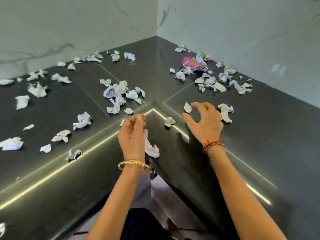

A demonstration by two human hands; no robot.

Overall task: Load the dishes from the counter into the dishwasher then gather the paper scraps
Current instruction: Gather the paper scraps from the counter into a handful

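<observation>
Several white crumpled paper scraps lie scattered over a dark corner counter [52, 170]. My left hand [132, 134] is above the inner corner edge and holds white paper scraps [151, 147] in its curled fingers. My right hand [205, 122] hovers over the counter with fingers spread and curved, holding nothing. One small scrap [187, 107] lies just beyond its fingertips, and another scrap [169, 122] lies to the left of its thumb. A longer scrap [226, 112] sits to the right of that hand. A cluster of scraps [119, 94] lies ahead of my left hand.
A pink wrapper [188, 62] sits among scraps near the right wall. Marble-look walls meet at the far corner [156, 23]. More scraps line the left wall [36, 75] and the front left [11, 143]. The counter's front edge drops to the floor between my arms.
</observation>
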